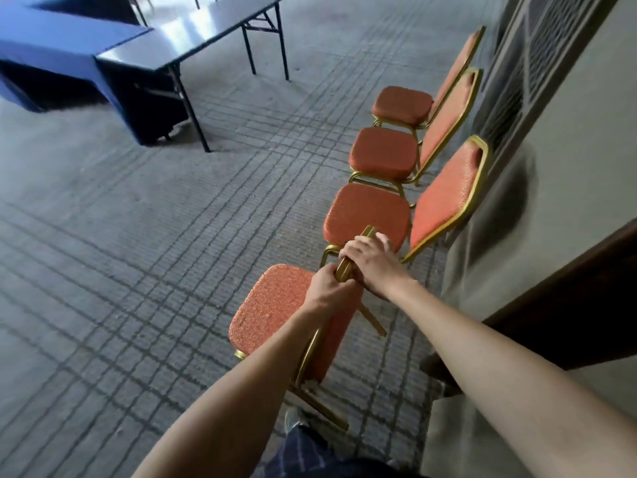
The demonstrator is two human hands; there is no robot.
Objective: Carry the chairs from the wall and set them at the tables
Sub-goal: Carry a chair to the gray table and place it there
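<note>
both forearms reach out to the nearest chair (272, 305), which sits just off the wall (568, 167). the left hand (327, 288) and right hand (370, 258) have their fingers (382, 240) wrapped tight round the gold top rail of its back. the job looks barely begun: three more chairs (368, 212) line the wall, and no chair shows at the tabletop (193, 39) well apart. faint marks on one backrest are unreadable.

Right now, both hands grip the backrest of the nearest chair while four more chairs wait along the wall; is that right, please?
Not quite: the head view shows three chairs, not four, waiting along the wall. The left hand and right hand do grip the nearest chair by its backrest.
</note>
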